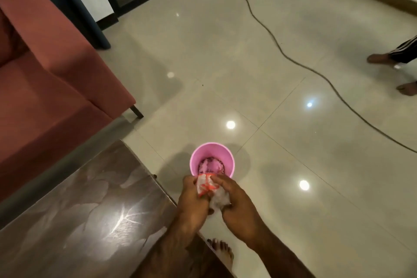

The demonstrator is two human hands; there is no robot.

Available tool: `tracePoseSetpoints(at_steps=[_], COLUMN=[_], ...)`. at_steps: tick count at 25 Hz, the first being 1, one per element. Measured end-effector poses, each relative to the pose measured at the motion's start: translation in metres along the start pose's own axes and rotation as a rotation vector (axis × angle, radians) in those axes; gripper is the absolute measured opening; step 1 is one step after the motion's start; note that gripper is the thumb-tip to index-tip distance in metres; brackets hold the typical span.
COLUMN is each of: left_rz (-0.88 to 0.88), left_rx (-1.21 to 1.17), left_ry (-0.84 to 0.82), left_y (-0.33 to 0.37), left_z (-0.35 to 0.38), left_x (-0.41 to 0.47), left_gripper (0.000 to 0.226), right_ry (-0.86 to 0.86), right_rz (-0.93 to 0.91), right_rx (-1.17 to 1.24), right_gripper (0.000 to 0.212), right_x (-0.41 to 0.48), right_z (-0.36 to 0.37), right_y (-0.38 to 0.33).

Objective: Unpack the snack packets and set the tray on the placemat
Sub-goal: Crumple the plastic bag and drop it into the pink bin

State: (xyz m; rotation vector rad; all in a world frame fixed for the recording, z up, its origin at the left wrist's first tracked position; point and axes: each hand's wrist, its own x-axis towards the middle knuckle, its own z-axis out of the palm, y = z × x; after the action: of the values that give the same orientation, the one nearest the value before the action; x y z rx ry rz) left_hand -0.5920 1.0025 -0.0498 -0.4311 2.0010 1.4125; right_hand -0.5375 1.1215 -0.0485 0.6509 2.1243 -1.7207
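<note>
Beside the dark table (74, 205) stood a pink bin (212, 158). Just before the bin, the left hand (194, 196) and right hand (237, 201) together clutched a crumpled wrapper (208, 189). Likely disposal step; next, dropping it into the bin. No tray visible.

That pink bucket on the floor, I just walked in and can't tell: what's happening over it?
A person is standing by the dark table, both hands gripping a crumpled clear wrapper with orange print. The left hand and right hand hold it just above the near rim of the pink bucket, which stands on the tiled floor and already has some wrappers inside. No tray or placemat is in view.
</note>
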Motion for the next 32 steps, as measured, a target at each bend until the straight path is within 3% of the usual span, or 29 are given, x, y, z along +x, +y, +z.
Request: tracePoseSetpoints(at_steps=[6, 10, 17, 22, 32], left_rz=[0.024, -0.076, -0.163, -0.124, -0.028], left_rx=[0.275, 0.229, 0.243, 0.431, 0.601], left_ry=[0.012, -0.046, -0.086, -0.101, -0.248], left_y=[-0.049, -0.078, -0.11, -0.124, -0.113], left_z=[0.036, 0.047, 0.054, 0.047, 0.043], left_x=[0.137, 0.199, 0.271, 0.289, 0.245], left_gripper=[0.043, 0.04, 0.057, 0.081, 0.071], right_ry=[0.227, 0.2, 0.175, 0.089, 0.0], right_rz=[0.018, 0.075, 0.109, 0.208, 0.106], right_rx=[-0.23, -0.272, -0.241, -0.416, -0.494], right_gripper=[0.048, 0.05, 0.046, 0.087, 0.081], right_x=[0.124, 0.181, 0.245, 0.267, 0.231], right_z=[0.001, 0.013, 0.026, 0.02, 0.026], right_y=[0.083, 0.124, 0.168, 0.192, 0.175])
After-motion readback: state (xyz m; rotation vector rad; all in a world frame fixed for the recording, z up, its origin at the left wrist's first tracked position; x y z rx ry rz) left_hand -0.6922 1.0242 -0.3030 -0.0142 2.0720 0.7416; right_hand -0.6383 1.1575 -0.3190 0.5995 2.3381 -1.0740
